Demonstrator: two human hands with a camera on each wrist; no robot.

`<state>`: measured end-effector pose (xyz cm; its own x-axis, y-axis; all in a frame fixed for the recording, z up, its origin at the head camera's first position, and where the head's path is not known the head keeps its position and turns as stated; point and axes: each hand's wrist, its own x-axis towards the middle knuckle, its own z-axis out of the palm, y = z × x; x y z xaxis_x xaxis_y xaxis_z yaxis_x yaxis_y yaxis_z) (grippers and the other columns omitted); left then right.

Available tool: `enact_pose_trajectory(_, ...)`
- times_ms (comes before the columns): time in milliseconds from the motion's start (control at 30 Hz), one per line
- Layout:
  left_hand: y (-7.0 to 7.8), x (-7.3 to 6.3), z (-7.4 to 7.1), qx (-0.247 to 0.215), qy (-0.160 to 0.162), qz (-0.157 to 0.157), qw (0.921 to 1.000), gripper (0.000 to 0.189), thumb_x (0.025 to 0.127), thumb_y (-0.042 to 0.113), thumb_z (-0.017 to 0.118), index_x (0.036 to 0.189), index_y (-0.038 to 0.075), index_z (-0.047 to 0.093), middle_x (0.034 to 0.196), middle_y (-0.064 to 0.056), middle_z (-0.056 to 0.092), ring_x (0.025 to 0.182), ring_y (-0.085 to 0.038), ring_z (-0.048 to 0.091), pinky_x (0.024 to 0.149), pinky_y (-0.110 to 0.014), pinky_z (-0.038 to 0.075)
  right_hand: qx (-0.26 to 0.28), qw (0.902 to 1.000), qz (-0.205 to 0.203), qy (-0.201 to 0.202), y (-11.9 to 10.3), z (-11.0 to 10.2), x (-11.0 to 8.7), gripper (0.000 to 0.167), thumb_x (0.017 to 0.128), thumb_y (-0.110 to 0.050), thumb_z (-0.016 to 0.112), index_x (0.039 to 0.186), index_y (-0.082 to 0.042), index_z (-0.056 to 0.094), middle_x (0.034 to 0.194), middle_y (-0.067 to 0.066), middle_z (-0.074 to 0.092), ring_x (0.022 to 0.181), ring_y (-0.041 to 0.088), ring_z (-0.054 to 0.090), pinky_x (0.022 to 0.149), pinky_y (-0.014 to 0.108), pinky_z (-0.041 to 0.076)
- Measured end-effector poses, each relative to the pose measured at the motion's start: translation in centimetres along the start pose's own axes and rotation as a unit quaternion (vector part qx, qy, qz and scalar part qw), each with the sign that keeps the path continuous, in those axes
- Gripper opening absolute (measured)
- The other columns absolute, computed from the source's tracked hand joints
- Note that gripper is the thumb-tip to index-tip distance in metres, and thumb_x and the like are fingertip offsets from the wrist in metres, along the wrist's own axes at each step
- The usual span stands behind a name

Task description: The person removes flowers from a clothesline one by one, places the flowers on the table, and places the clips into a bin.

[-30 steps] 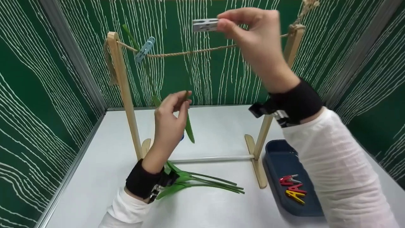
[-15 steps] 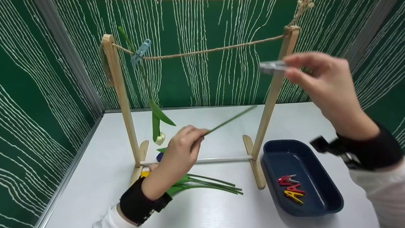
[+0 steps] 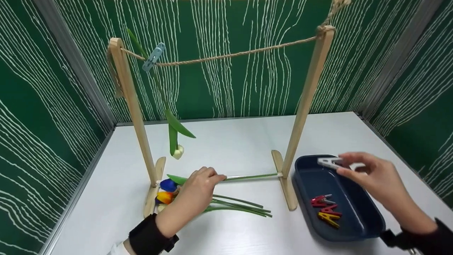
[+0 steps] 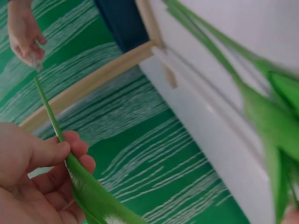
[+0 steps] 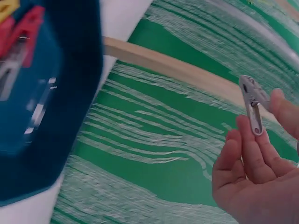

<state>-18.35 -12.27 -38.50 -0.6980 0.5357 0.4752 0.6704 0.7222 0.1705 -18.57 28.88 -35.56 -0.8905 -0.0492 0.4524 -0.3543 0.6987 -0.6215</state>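
In the head view my left hand (image 3: 198, 191) pinches the stem of a blue tulip (image 3: 168, 185), held low and sideways above the table. Its thin green stem (image 3: 253, 176) points right; in the left wrist view my thumb and fingers grip the stem (image 4: 49, 109) just above a leaf (image 4: 96, 196). My right hand (image 3: 371, 177) pinches a grey clothespin (image 3: 330, 163) over the far part of a dark blue tray (image 3: 373, 226). The right wrist view shows this clothespin (image 5: 252, 102) between thumb and fingers. A light blue clothespin (image 3: 154, 57) fastens a white tulip (image 3: 178, 151), bloom down, on the rope.
A rope (image 3: 230, 55) sags between two wooden posts (image 3: 132, 106) with feet, joined low by a white rod. More tulips, one orange-yellow (image 3: 164, 197), lie partly behind my left arm, stems (image 3: 244, 206) pointing right. Red clothespins (image 3: 320, 200) and a yellow one (image 3: 328, 219) lie in the tray.
Both hands have come down from the rope. My left hand lowered the blue tulip, turning it from hanging to nearly level. My right hand carried the grey clothespin right and down over the tray.
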Motion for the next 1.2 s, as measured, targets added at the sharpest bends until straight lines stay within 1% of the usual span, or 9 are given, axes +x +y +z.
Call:
enact_pose_trajectory(100,-0.4,-0.6,1.2,0.025,-0.014,0.0,0.9996,0.034,0.077,-0.014,0.064,0.102,0.008,0.072,0.081,-0.003,0.059,0.073,-0.017,0.054,0.061,-0.024,0.044,-0.045,0.9989,0.013,-0.004,2.1,0.8,-1.5,0.032,0.077,-0.016,0.08,0.106,-0.006,0.069,0.091,0.003,0.07,0.074,-0.008,0.056,0.061,0.009,0.047)
enact_pose_trajectory(233,-0.7,-1.2,2.8,0.053,-0.056,0.0,0.997,0.04,0.073,-0.015,0.064,0.103,0.01,0.072,0.085,-0.003,0.06,0.077,-0.017,0.054,0.063,-0.025,0.043,-0.096,0.9946,0.022,-0.035,4.0,2.1,-3.1,0.034,0.073,-0.012,0.082,0.104,-0.006,0.069,0.089,0.011,0.07,0.071,0.005,0.06,0.057,0.015,0.049)
enact_pose_trajectory(333,-1.0,-1.5,3.9,0.069,-0.082,0.005,0.9942,0.04,0.072,-0.014,0.065,0.103,0.012,0.072,0.086,-0.003,0.06,0.079,-0.017,0.053,0.068,-0.026,0.044,-0.126,0.9882,0.041,-0.076,4.8,2.8,-3.8,0.034,0.073,-0.013,0.081,0.104,-0.005,0.069,0.092,0.014,0.07,0.076,0.021,0.065,0.063,0.029,0.054)
enact_pose_trajectory(467,-1.5,-1.8,5.1,0.083,-0.087,0.008,0.9927,0.037,0.07,-0.011,0.068,0.098,0.013,0.074,0.084,-0.003,0.06,0.08,-0.018,0.054,0.073,-0.03,0.046,-0.137,0.9788,0.071,-0.135,5.8,3.1,-4.3,0.035,0.077,-0.021,0.079,0.105,-0.003,0.068,0.097,0.016,0.069,0.09,0.035,0.064,0.075,0.049,0.052)
enact_pose_trajectory(567,-2.0,-2.1,6.0,0.094,-0.087,0.009,0.9917,0.033,0.07,-0.009,0.07,0.095,0.012,0.074,0.083,-0.003,0.06,0.08,-0.018,0.056,0.07,-0.03,0.046,-0.137,0.971,0.089,-0.175,6.3,3.4,-4.5,0.036,0.078,-0.026,0.078,0.105,-0.004,0.068,0.099,0.016,0.069,0.093,0.035,0.064,0.078,0.053,0.05)
enact_pose_trajectory(767,-2.7,-2.7,7.2,0.134,-0.096,0.026,0.986,0.023,0.075,-0.005,0.07,0.088,0.013,0.074,0.081,-0.003,0.06,0.077,-0.018,0.056,0.059,-0.026,0.043,-0.145,0.9551,0.102,-0.237,7.2,4.1,-5.0,0.035,0.077,-0.026,0.078,0.102,-0.004,0.069,0.095,0.015,0.069,0.088,0.031,0.065,0.077,0.051,0.052)
enact_pose_trajectory(867,-2.8,-2.9,7.4,0.15,-0.105,0.036,0.9824,0.02,0.076,-0.004,0.07,0.085,0.013,0.073,0.08,-0.003,0.059,0.075,-0.017,0.055,0.059,-0.027,0.044,-0.144,0.9525,0.099,-0.249,7.5,4.4,-5.2,0.034,0.076,-0.025,0.079,0.1,-0.004,0.069,0.092,0.014,0.069,0.085,0.028,0.065,0.074,0.048,0.053)
enact_pose_trajectory(1000,-2.9,-3.1,7.4,0.152,-0.109,0.039,0.9815,0.019,0.075,-0.004,0.07,0.085,0.012,0.073,0.08,-0.003,0.059,0.075,-0.017,0.054,0.06,-0.028,0.046,-0.152,0.9518,0.091,-0.251,7.6,4.7,-5.3,0.034,0.076,-0.025,0.079,0.1,-0.003,0.069,0.09,0.012,0.069,0.083,0.027,0.065,0.072,0.047,0.054)
enact_pose_trajectory(1200,-2.8,-3.1,7.0,0.112,-0.129,0.02,0.9851,0.023,0.077,-0.008,0.067,0.091,0.01,0.072,0.084,-0.003,0.059,0.079,-0.018,0.055,0.064,-0.029,0.047,-0.167,0.9423,0.112,-0.268,7.3,4.7,-5.1,0.042,0.077,-0.027,0.078,0.108,0.0,0.068,0.099,0.019,0.067,0.087,0.027,0.064,0.075,0.049,0.053)
